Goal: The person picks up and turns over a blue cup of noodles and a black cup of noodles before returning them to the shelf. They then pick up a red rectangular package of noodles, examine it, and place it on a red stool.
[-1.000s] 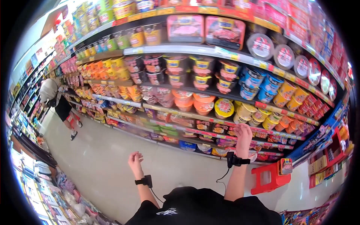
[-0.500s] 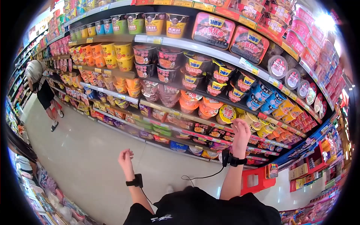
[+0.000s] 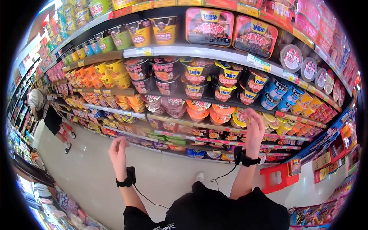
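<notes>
My right hand (image 3: 255, 132) is raised in front of the lower noodle shelves, fingers loosely stretched upward and nothing in them. Behind it and partly covered by it is a yellow noodle bowl (image 3: 237, 119). Orange-lidded bowls (image 3: 221, 114) stand just to the left. My left hand (image 3: 118, 155) hovers over the floor, apart from the shelves, its fingers loosely bent and holding nothing. Each wrist wears a black strap with a small device; a cable runs from each one.
Tiers of instant noodles, including black 1桶半 cups (image 3: 226, 74) and flat boxes (image 3: 210, 28), fill the shelving ahead. A red stool (image 3: 293, 181) with a small package (image 3: 294, 167) on it stands at right. Another person (image 3: 53, 119) bends in the aisle at far left.
The view has shifted closer to the shelves. My left hand has moved left and a little upward; my right hand has moved slightly right. The other person leans further down.
</notes>
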Motion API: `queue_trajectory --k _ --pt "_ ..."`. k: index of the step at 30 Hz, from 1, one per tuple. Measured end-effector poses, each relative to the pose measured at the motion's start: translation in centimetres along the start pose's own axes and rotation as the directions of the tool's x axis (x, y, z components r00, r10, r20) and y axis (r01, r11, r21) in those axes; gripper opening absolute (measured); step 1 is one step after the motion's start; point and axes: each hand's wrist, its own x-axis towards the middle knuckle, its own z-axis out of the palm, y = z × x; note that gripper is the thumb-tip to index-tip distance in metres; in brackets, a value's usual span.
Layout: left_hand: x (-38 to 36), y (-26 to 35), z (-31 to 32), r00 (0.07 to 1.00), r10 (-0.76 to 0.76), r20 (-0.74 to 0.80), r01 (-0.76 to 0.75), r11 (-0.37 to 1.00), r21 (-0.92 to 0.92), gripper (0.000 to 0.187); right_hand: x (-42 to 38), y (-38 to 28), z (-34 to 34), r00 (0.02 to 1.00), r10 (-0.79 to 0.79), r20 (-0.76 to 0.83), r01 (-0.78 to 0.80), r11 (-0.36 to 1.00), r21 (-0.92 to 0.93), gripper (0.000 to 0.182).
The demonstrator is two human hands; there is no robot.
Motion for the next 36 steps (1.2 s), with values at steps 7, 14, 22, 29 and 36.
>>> queue_trajectory --k 7,14,22,29,36 --pt "6.4 5.9 8.5 0.978 0.104 0.183 -0.079 0.987 -0.138 0.013 7.2 -2.5 1.4 0.978 -0.194 0.074 0.19 0.98 0.061 0.036" --pt "14.9 10.1 17.4 0.884 0.235 0.405 -0.152 0.962 -0.226 0.017 14.5 -3.1 5.3 0.929 -0.229 0.291 0.146 0.949 0.279 0.045" --pt "26.4 15.4 26.2 0.719 0.367 0.591 -0.288 0.93 -0.228 0.041 24.3 -3.6 11.8 0.923 -0.18 0.341 0.115 0.973 0.202 0.041" --pt "30.7 12.8 31.3 0.688 0.268 0.674 -0.123 0.959 -0.255 0.064 28.0 -1.2 14.5 0.961 -0.07 0.269 0.088 0.995 -0.056 0.042" --pt "32.3 11.4 31.3 0.776 0.314 0.547 -0.276 0.949 -0.154 0.068 29.0 0.5 15.7 0.984 -0.019 0.175 0.066 0.961 -0.267 0.04"
